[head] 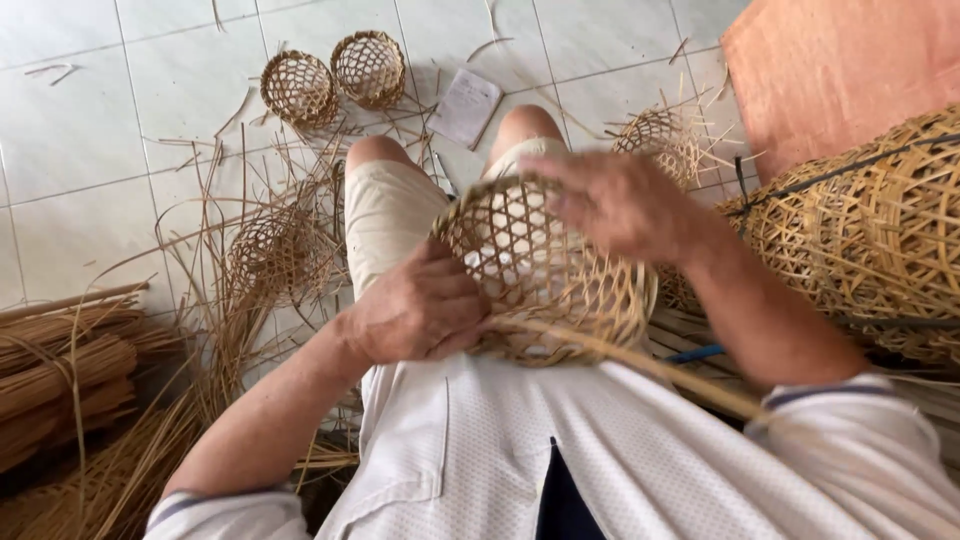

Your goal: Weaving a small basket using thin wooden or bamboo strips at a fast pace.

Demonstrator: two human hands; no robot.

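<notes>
The only thing of that kind I could see was a small paper slip [465, 107] on the white floor tiles [70, 130], out past my knees. It was a pale, off-white rectangle, lying flat and turned at a slant to the tile lines. It had some faint dark marks on it, too small and blurred to make out. Loose straw lay across the floor around it, and one or two strands crossed its near edge. Two small round woven baskets [335, 78] sat just to the left of it. I saw no package, sign or screen anywhere else.
</notes>
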